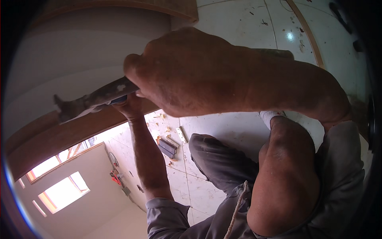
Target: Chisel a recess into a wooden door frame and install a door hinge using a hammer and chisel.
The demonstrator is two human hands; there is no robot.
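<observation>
My right hand (175,75) stretches across the upper middle, its fingers wrapped round the handle of a hammer (107,91). The worn, dark hammer head (65,109) points to the left, and the butt of the handle shows beyond my wrist at the right. Below and behind the hammer, my left hand (130,107) is closed at the brown wooden edge (79,137) of a large pale panel (91,51). A bit of something blue (119,99) shows at its fingers; the hammer hides most of it, so its kind is unclear.
On the white tiled floor (207,195) lie wood shavings, a dark oblong block (167,148) and a small pale metal plate (182,134). Farther off, a red tool (116,178) lies by the wall. My bent knee (286,179) is at the lower right. A wooden strip (308,34) runs at upper right.
</observation>
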